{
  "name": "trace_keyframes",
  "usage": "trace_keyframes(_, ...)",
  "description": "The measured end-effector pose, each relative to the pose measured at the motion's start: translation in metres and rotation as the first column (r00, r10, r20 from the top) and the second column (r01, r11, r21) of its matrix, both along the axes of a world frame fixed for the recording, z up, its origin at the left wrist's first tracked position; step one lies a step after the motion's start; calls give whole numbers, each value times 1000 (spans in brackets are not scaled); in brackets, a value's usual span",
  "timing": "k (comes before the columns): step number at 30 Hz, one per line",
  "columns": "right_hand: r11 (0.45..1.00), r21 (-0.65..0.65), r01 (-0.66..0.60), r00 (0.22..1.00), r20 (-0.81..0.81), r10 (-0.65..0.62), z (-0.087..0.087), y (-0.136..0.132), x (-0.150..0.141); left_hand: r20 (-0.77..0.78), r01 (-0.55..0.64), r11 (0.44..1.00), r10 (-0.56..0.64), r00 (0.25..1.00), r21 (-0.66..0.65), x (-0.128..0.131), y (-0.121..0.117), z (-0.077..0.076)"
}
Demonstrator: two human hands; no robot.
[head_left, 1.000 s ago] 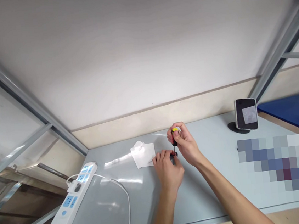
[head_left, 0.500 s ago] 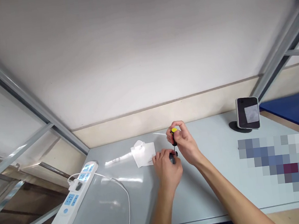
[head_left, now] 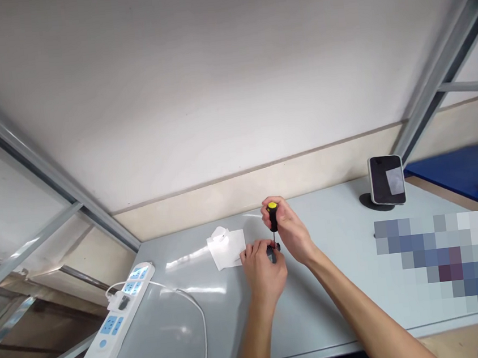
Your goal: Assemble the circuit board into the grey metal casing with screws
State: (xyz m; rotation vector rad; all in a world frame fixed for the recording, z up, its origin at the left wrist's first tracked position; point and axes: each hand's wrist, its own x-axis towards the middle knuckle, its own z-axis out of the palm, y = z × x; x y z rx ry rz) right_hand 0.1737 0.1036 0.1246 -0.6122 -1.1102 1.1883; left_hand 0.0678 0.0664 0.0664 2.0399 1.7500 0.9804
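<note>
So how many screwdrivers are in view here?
1. The yellow-capped screwdriver is in the right hand, shaft pointing down at a small dark part held by the left hand. Any inside the pixelated patch at right would be hidden.

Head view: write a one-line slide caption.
Right hand grips a screwdriver upright, shaft down at a small dark object held by the left hand.

Head view; faces forward, down; desk (head_left: pixel 337 220) near.
</note>
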Motion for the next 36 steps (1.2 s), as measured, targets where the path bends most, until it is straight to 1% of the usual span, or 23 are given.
trace_keyframes(4,997,72,27,981,189,-41,5,-5,6,-1,21,1000,-21,1000,12,-1,1,-1)
trace_keyframes(6,997,80,-13,966,258,-8,8,-8,9,-18,24,1000,-24,1000,-1,-2,1,0)
trace_keyframes(7,996,75,-39,964,265,18,9,-8,10,-28,26,1000,-26,999,-9,-2,1,1)
trace_keyframes(9,997,53,-52,977,209,40,8,-6,12,-53,31,999,-32,998,-28,-3,2,5)
trace_keyframes(11,999,23,29,999,40,-30,4,0,18,-89,46,997,-51,995,-58,-4,3,12)
trace_keyframes(12,996,-9,83,994,-75,-84,-1,5,23,-111,59,995,-68,991,-81,-5,4,16)
trace_keyframes(13,990,-51,129,969,-205,-137,-6,10,30,-136,80,991,-94,986,-109,-6,6,21)
trace_keyframes(15,984,-142,110,906,-393,-158,-23,20,47,-193,131,976,-164,967,-173,-10,10,31)
trace_keyframes(16,980,-179,84,884,-440,-156,-33,25,55,-226,160,966,-205,952,-204,-12,12,36)
trace_keyframes(19,950,-310,-24,875,-466,-130,-68,36,72,-321,248,928,-333,887,-277,-17,17,49)
trace_keyframes(21,931,-360,-52,880,-458,-129,-88,40,74,-378,296,906,-399,835,-302,-20,21,56)
trace_keyframes(22,922,-381,-68,885,-450,-121,-95,40,73,-402,315,899,-421,813,-306,-21,23,59)
trace_keyframes(23,913,-398,-88,892,-439,-105,-100,40,71,-418,330,889,-443,793,-316,-22,25,61)
trace_keyframes(25,892,-427,-148,913,-405,-42,-103,38,68,-417,350,876,-469,779,-331,-23,28,66)
trace_keyframes(29,826,-478,-299,938,-305,163,-93,25,68,-403,390,854,-510,760,-345,-24,32,69)
trace_keyframes(31,785,-489,-381,924,-229,305,-87,16,68,-403,407,852,-517,756,-329,-24,35,68)
trace_keyframes(33,757,-483,-439,889,-116,442,-84,10,67,-389,410,852,-516,763,-325,-24,37,64)
trace_keyframes(34,755,-475,-451,872,-52,488,-84,8,66,-385,407,852,-515,766,-330,-24,38,63)
trace_keyframes(36,773,-458,-438,853,59,518,-84,7,63,-403,398,852,-514,757,-339,-25,40,61)
